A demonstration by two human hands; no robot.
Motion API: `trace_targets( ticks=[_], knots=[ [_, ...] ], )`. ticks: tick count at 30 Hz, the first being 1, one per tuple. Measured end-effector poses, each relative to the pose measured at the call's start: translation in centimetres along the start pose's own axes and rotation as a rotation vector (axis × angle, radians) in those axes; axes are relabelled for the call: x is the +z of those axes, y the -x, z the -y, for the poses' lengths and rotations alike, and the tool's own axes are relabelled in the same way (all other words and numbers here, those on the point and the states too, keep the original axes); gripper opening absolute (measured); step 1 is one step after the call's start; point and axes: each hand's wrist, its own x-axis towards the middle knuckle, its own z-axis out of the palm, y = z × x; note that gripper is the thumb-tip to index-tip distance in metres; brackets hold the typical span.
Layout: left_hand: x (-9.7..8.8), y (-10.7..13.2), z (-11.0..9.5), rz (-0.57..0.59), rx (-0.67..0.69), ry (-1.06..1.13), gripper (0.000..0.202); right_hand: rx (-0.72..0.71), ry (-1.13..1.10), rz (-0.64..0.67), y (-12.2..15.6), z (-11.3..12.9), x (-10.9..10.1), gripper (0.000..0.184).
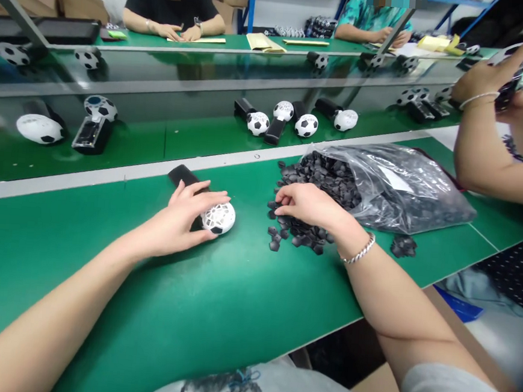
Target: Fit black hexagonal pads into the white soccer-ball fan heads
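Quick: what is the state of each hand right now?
Left hand: closed loosely on the football-shaped fan.
Right hand: fingers on the black pieces; whether it holds one cannot be told.

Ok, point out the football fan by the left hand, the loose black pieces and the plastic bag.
football fan (220,218), head view, on its white grille.
loose black pieces (302,239), head view, on the pile's near edge.
plastic bag (418,193), head view, on its crinkled side.
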Motion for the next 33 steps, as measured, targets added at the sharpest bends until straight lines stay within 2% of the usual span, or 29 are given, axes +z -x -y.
trace_targets(
  ticks=[3,5,9,13,15,20,23,26,30,33],
  knots=[
    [0.8,0.0,-0.8,-0.066,-0.062,0.024,0.054,-0.08,0.041,-0.028,-0.2,0.6,0.9,0.005],
    [1.5,-0.1,-1.3,-0.104,-0.058,0.079,0.05,-0.14,0.037,-0.042,-0.3,0.9,1.2,0.004],
    [1.6,-0.2,-1.0,-0.027,0.077,0.184,0.041,-0.151,-0.044,-0.051,-0.2,1.0,1.4,0.016],
    [1.3,-0.2,-0.7,-0.021,0.084,0.2,0.04,-0.185,-0.072,-0.126,-0.1,1.6,1.9,0.011],
    [1.5,-0.2,-0.8,-0.035,0.061,0.209,0.04,-0.171,0.01,-0.137,0.0,2.3,2.3,0.014],
    [2.2,-0.3,-0.9,-0.106,0.024,0.243,0.042,-0.127,0.38,-0.127,0.6,3.9,3.0,0.011],
    [2.2,-0.4,-0.7,-0.123,0.037,0.254,0.051,-0.145,0.449,-0.115,0.9,3.7,2.9,0.015],
    [1.6,-0.4,-0.3,-0.078,0.057,0.289,0.065,-0.22,0.23,-0.151,1.0,3.1,2.5,0.018],
    [0.6,-0.3,0.2,0.069,0.118,0.364,0.058,-0.297,-0.217,-0.174,1.4,3.4,2.2,0.011],
    [0.5,-0.2,0.5,0.017,0.138,0.373,0.05,-0.275,-0.539,-0.081,1.8,4.3,2.4,0.007]
  ],
)
